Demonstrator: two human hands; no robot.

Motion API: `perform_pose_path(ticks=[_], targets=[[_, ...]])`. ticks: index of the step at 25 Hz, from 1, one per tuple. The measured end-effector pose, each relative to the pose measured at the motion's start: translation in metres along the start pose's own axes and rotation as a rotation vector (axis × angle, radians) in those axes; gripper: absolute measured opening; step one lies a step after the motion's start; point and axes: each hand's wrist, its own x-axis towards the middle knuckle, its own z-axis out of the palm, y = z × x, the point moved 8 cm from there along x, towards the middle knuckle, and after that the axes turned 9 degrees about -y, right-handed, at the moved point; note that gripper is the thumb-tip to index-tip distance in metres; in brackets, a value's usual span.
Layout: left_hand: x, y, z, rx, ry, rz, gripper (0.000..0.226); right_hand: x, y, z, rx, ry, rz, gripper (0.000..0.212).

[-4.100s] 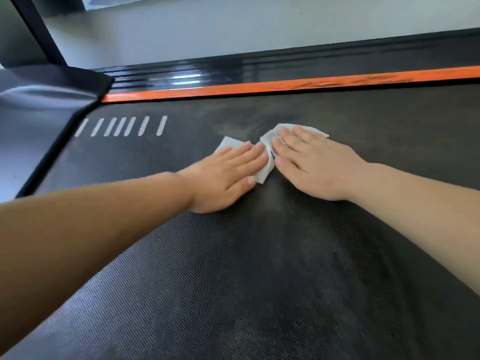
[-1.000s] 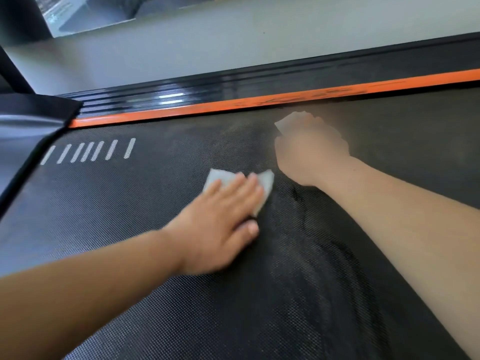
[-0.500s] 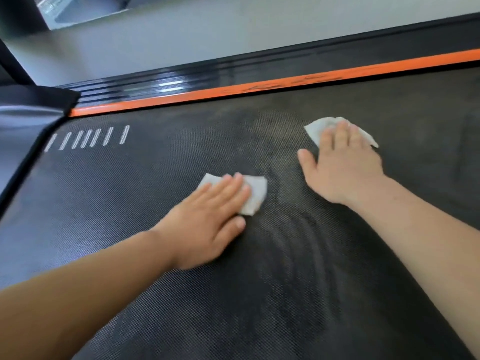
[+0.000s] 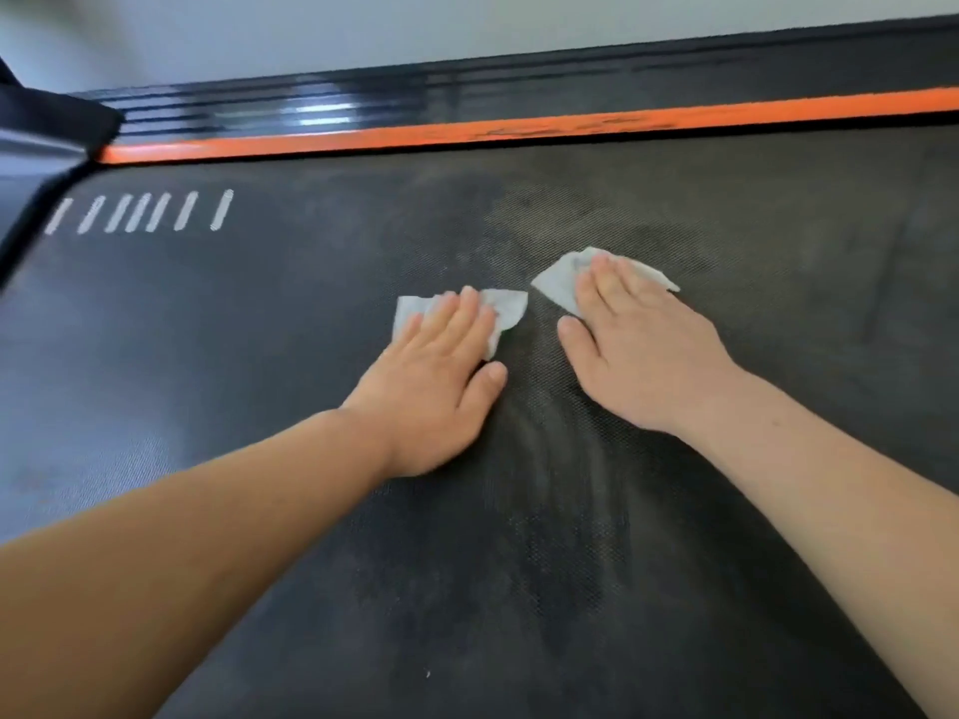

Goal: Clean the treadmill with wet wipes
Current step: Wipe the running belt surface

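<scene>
Closest to me, the person's two bare forearms reach forward over the treadmill belt (image 4: 259, 365), a dark, finely textured surface that fills most of what I can see. The near part of the belt shows dull, streaky patches between the arms.

Further out, the left hand (image 4: 436, 376) lies flat on the belt, palm down, fingers straight and close together, thumb out to the side touching the belt. It presses down on the left wet wipe (image 4: 508, 308), a crumpled white sheet that pokes out past the fingertips and to either side of them. Just beside it, the right hand (image 4: 638, 355) lies the same way, palm down with straight fingers, the thumb spread toward the other hand. Under its fingers is the right wet wipe (image 4: 555, 282), folded into a rough wedge whose corners stick out on both sides. Neither hand curls round its wipe; both simply pin it flat. The two wipes sit near each other, a narrow strip of belt between them, roughly in the middle of the belt.

Beyond the hands the belt looks greyer and hazy. Off to the far left there is a row of short white stripes (image 4: 140, 212) printed on the belt, next to the dark motor cover (image 4: 31, 147). Behind that runs the orange trim strip (image 4: 519, 129), then the glossy black ribbed side rail (image 4: 311, 109), and past it the pale grey floor (image 4: 363, 28).
</scene>
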Motion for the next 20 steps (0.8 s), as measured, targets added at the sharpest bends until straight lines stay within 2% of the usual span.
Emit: perform_pose_path(ticks=[4, 8, 12, 14, 16, 18, 20], targets=[[-0.054, 0.042, 0.035, 0.032, 0.007, 0.115, 0.074, -0.015, -0.027, 0.011, 0.007, -0.089, -0.125, 0.089], [-0.108, 0.064, 0.065, -0.038, -0.026, 0.056, 0.074, -0.077, -0.070, 0.021, -0.072, -0.177, -0.277, 0.075], [-0.166, 0.106, 0.098, -0.058, -0.127, 0.023, 0.080, -0.168, -0.096, 0.046, -0.125, -0.162, -0.454, 0.075], [-0.189, 0.111, 0.105, -0.021, -0.140, 0.003, 0.082, -0.205, -0.087, 0.054, -0.096, -0.162, -0.464, 0.073], [-0.204, 0.104, 0.106, -0.019, -0.148, -0.027, 0.088, -0.233, -0.077, 0.059, -0.081, -0.246, -0.486, 0.077], [-0.211, 0.094, 0.101, -0.028, -0.088, -0.087, 0.096, -0.242, -0.057, 0.057, -0.084, -0.239, -0.414, 0.084], [-0.213, 0.093, 0.104, -0.043, -0.077, -0.111, 0.093, -0.235, -0.033, 0.053, -0.091, -0.177, -0.275, 0.090]])
